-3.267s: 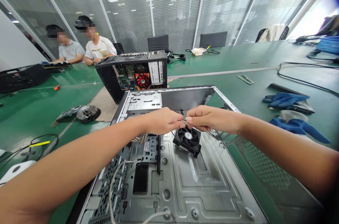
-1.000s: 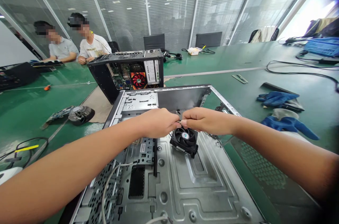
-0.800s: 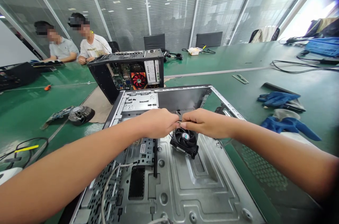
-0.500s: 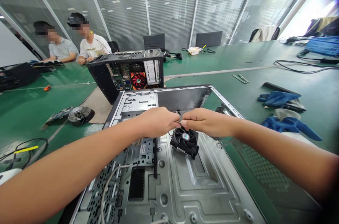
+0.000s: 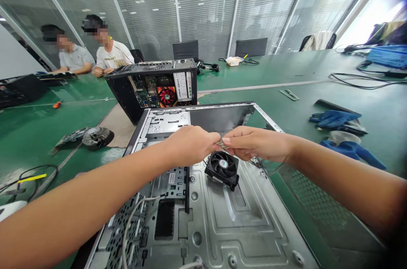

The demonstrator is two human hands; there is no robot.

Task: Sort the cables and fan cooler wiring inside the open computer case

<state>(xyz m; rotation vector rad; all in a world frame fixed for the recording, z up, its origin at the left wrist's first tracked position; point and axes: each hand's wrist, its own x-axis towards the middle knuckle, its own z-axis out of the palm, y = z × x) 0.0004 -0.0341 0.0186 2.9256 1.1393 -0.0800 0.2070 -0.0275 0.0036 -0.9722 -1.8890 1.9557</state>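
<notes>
My left hand (image 5: 190, 145) and my right hand (image 5: 251, 143) meet fingertip to fingertip above an open, stripped computer case (image 5: 222, 218) lying flat on the green table. Both are closed in a pinch on a small pale cable piece (image 5: 221, 144) between them; what it is stays hard to make out. Just below the hands a black cooling fan (image 5: 222, 169) rests on the case's metal floor. A grey cable (image 5: 129, 226) loops along the case's left side.
A second black computer case (image 5: 152, 86) with a red fan stands behind. Two people sit at the far left. Blue gloves (image 5: 340, 133) lie at the right, a round black part (image 5: 97, 136) and cables (image 5: 32, 175) at the left, black cables (image 5: 359, 80) far right.
Both hands stay joined over the fan; they have lifted slightly and the right hand's pinch has shifted a little right. The fan and case have not moved.
</notes>
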